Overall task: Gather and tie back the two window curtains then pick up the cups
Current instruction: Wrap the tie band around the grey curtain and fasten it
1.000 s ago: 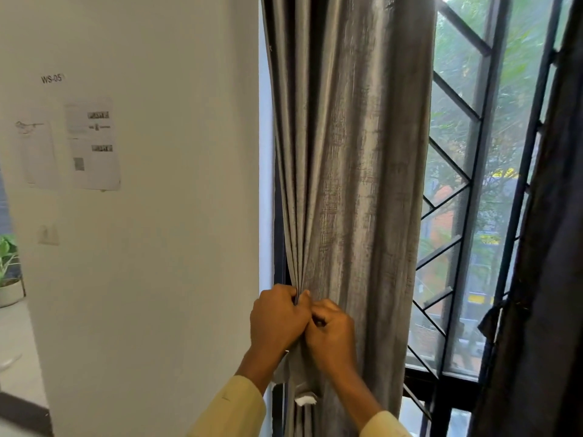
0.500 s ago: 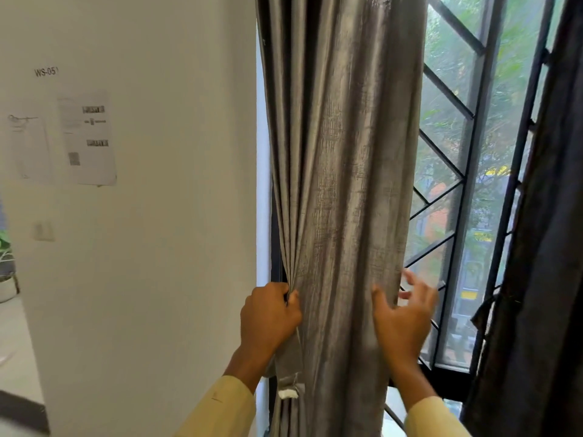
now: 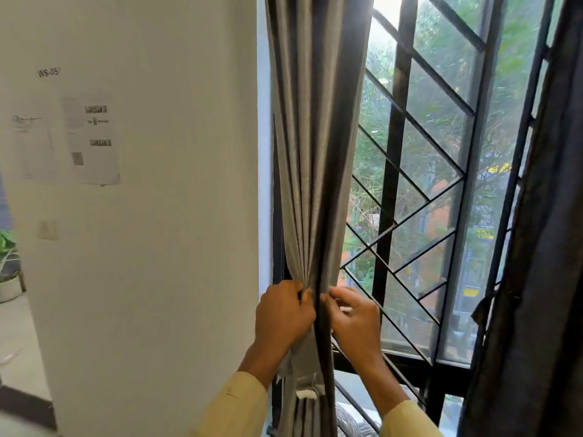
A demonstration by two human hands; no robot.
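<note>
— Where's the grey curtain [image 3: 315,152] at?

— Bunched into a narrow column of folds, hanging against the left side of the window, tightest at the height of the two hands.

— And the hands?

— The left hand [image 3: 284,313] is wrapped round the folds from the curtain's left, fingers curled into the cloth. The right hand [image 3: 353,316] is hard up against the curtain's right edge, thumb and fingertips drawn together and pinching the dark outer fold. There's something small and pale among those fingers; I can't tell what it is.

— Anything lower down?

— A white tag [image 3: 306,395] hangs on the curtain just below the hands, between two yellow sleeves [image 3: 236,405].

— What's around it?

— Right of the curtain, the black window grille [image 3: 410,184] with its slanted bars, green trees beyond the glass. Further right again, a second dark curtain [image 3: 536,279], hanging loose. Left of the grey curtain, touching it, a white wall [image 3: 157,247] with printed papers [image 3: 91,140] stuck up, and a "WS-05" label [image 3: 48,72] above them. Well off to the left, past the wall's edge, a plant in a white pot [image 3: 9,288].
</note>
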